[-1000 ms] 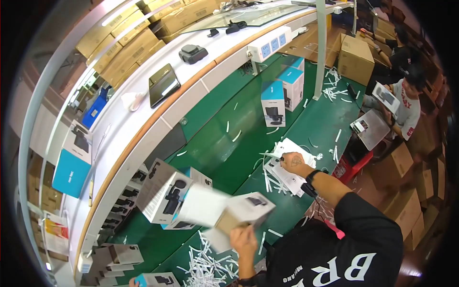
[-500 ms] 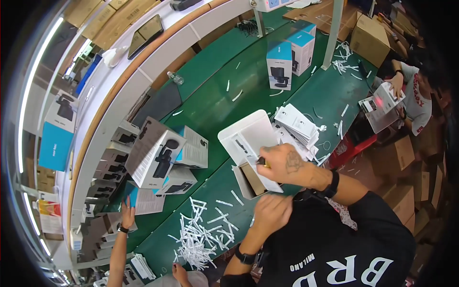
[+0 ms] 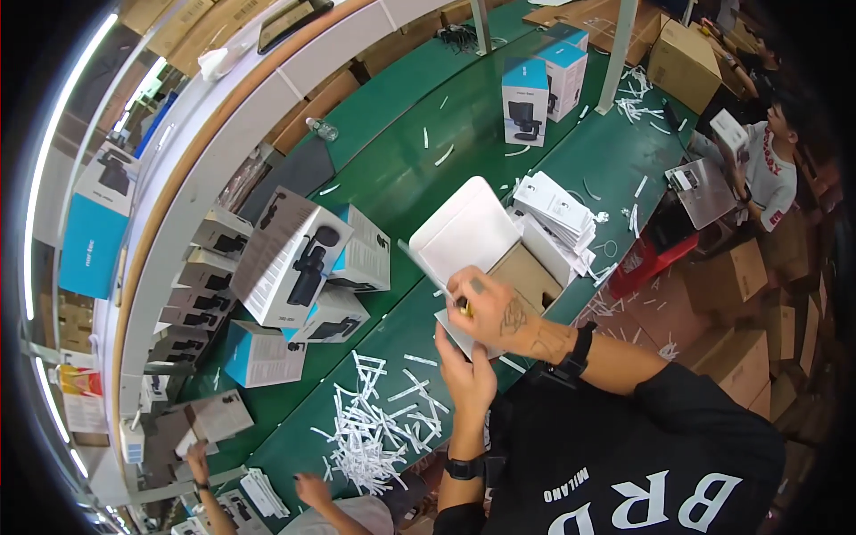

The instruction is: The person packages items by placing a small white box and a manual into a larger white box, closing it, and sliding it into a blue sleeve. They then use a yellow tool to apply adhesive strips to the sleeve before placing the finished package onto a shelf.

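Observation:
A white box (image 3: 464, 223) stands with its lid raised on the green bench in front of me. Brown cardboard (image 3: 522, 272) shows inside it. My left hand (image 3: 468, 379) grips the box's near left side. Over the box's left edge, my right hand (image 3: 490, 308) is closed round a small yellow-and-black tool (image 3: 465, 307), mostly hidden by the fingers. A thin, blurred white sheet (image 3: 421, 266) juts out beyond that hand, seen nearly edge-on; whether the fingers pinch it I cannot make out. Right behind the box lies a pile of white printed leaflets (image 3: 557, 203).
White paper strips (image 3: 370, 441) are heaped at the near left. Printed product boxes (image 3: 299, 259) stand to the left, and blue-topped boxes (image 3: 526, 102) at the back. A co-worker's hand (image 3: 198, 459) is at lower left; another person (image 3: 771, 169) works at right.
My right hand has moved left across the box, and the white sheet has come up off it. My left hand has shifted onto the box's side. The box has turned, showing more brown cardboard.

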Demonstrator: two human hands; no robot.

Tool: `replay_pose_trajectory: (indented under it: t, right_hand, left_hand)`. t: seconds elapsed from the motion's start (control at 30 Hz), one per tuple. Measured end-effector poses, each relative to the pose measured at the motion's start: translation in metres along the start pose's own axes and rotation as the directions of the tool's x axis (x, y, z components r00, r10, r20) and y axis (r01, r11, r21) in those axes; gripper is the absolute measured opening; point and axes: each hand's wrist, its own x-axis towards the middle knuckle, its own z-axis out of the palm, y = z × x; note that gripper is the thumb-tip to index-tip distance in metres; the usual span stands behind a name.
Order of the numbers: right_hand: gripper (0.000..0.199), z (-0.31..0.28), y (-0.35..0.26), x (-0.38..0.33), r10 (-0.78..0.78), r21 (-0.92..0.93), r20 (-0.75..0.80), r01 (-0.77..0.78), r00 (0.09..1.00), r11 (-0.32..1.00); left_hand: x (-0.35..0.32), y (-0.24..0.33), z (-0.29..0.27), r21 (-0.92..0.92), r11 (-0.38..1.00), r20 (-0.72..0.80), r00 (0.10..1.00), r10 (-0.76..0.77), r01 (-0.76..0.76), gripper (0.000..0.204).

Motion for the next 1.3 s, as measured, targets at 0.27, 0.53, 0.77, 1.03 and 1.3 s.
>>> replay_pose_trajectory:
  t: [0.27, 0.53, 0.77, 1.03, 1.3]
  right_hand:
    - [0.020, -0.064, -0.001, -0.049, -0.025, -0.175, 0.276, 0.076, 0.961, 0.982]
    - [0.031, -0.152, 0.032, -0.053, 0.151, 0.040, -0.102, -0.148, 0.983, 0.988]
    - [0.054, -0.093, 0.074, -0.033, 0.533, -0.005, 0.264, -0.551, 0.804, 0.834]
    - [0.046, -0.132, 0.114, -0.023, 0.319, 0.079, 0.435, -0.388, 0.842, 0.918]
    - [0.037, -0.142, 0.117, 0.004, 0.323, 0.051, 0.600, -0.437, 0.732, 0.898]
  left_hand:
    - [0.006, 0.038, -0.014, -0.200, 0.947, 0.240, 0.950, -0.202, 0.252, 0.068]
    - [0.017, 0.025, -0.022, -0.114, 0.958, 0.095, 0.963, -0.252, 0.262, 0.069]
    - [0.030, 0.059, 0.019, 0.258, 0.884, 0.345, 0.892, 0.292, -0.389, 0.071]
    - [0.029, 0.027, 0.043, 0.411, 0.729, 0.512, 0.800, 0.313, -0.548, 0.079]
    - [0.027, 0.013, 0.036, 0.417, 0.718, 0.477, 0.806, 0.349, -0.557, 0.081]
